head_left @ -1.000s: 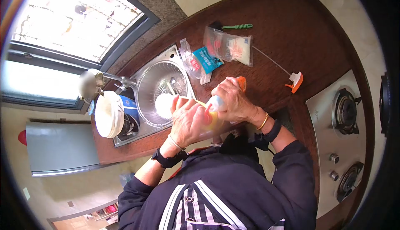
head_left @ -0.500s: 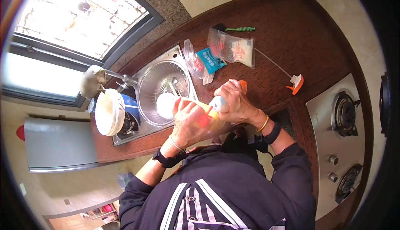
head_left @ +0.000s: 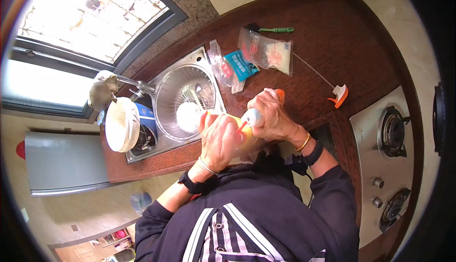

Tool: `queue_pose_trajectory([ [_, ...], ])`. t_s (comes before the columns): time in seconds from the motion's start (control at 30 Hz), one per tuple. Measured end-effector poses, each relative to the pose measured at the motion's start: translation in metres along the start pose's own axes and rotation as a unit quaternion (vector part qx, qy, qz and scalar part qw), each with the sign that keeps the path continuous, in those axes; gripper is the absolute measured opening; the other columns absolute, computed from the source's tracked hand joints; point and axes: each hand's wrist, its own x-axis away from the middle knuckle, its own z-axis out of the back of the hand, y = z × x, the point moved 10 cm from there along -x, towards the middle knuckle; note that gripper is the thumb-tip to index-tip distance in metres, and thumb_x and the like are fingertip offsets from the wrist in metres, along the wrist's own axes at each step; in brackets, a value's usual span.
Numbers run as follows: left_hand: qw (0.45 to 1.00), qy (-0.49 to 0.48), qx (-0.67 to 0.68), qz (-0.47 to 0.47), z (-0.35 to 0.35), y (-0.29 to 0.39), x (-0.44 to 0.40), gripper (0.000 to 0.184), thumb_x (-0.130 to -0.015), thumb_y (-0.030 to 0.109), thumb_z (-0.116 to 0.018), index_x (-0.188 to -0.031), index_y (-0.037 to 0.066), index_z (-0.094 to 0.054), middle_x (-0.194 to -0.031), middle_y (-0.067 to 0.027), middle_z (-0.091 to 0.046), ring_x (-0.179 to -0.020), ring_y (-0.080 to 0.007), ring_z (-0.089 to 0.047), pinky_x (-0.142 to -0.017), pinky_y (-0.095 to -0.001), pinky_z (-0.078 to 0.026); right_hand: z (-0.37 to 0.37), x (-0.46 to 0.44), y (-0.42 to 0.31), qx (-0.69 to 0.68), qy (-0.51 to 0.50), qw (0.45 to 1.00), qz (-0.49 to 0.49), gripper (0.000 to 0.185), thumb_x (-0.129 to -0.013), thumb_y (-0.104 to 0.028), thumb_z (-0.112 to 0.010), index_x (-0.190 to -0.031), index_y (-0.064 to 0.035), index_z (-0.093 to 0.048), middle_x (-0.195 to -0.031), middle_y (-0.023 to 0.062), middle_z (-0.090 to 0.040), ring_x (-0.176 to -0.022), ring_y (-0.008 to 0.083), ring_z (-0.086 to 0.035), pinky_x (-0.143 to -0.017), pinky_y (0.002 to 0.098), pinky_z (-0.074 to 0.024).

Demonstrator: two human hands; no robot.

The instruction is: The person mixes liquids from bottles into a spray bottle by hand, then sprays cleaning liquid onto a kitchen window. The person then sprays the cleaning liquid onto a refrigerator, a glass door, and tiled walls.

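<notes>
My left hand [head_left: 218, 141] is closed round a yellow container [head_left: 251, 136] with a red part at its top, in front of the sink. My right hand [head_left: 273, 115] grips a bottle with a white neck [head_left: 252, 117], tipped toward the yellow container; its orange end [head_left: 280, 94] sticks out beyond my fingers. The bottle's mouth is close to the red part. Whether anything flows between them I cannot tell. Behind my hands lie a blue packet [head_left: 241, 65] and a clear bag with white contents [head_left: 278, 57].
A steel sink [head_left: 164, 96] with a white object [head_left: 188, 116] in it is at the left. Beside it stands a white bucket [head_left: 121, 124] under the faucet [head_left: 142, 88]. An orange-white spray head [head_left: 339, 96], a green-handled brush [head_left: 278, 30] and a gas stove [head_left: 375, 167] are farther right.
Both hands have shifted slightly to the right in view with what they hold. The bottle stays tipped toward the yellow container. The view itself has moved a little.
</notes>
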Motion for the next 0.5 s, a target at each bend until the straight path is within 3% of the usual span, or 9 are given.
queue_pose_trajectory([
  [0.07, 1.000, 0.006, 0.004, 0.017, 0.002, 0.002, -0.003, 0.010, -0.084, 0.020, -0.055, -0.082, 0.010, -0.057, -0.086, -0.0047, -0.056, -0.088, -0.0276, -0.050, -0.094, -0.0450, -0.032, 0.000, 0.001, 0.001, 0.000, -0.003, 1.000, -0.005, 0.042, -0.061, -0.021, -0.070, -0.097, -0.0081, -0.053, -0.090, 0.0114, -0.056, -0.094, 0.0324, -0.056, -0.098, 0.0494, -0.0350],
  [0.17, 1.000, 0.015, 0.001, 0.022, 0.004, 0.001, -0.007, 0.027, -0.093, 0.019, -0.035, -0.091, 0.007, -0.059, -0.091, -0.0099, -0.057, -0.088, -0.0294, -0.051, -0.096, -0.0415, -0.030, -0.002, 0.001, 0.005, -0.011, -0.007, 1.000, -0.014, 0.043, -0.060, -0.020, -0.070, -0.097, -0.0078, -0.053, -0.090, 0.0113, -0.056, -0.095, 0.0324, -0.055, -0.101, 0.0516, -0.0338],
  [0.5, 0.993, -0.051, -0.096, 0.055, -0.011, -0.009, -0.016, 0.023, -0.094, 0.020, -0.040, -0.094, 0.013, -0.062, -0.088, -0.0069, -0.053, -0.087, -0.0263, -0.052, -0.086, -0.0415, -0.034, -0.001, -0.001, 0.009, -0.029, -0.043, 0.998, -0.032, 0.042, -0.058, -0.016, -0.068, -0.097, -0.0077, -0.053, -0.089, 0.0111, -0.054, -0.094, 0.0328, -0.054, -0.099, 0.0509, -0.0348],
])
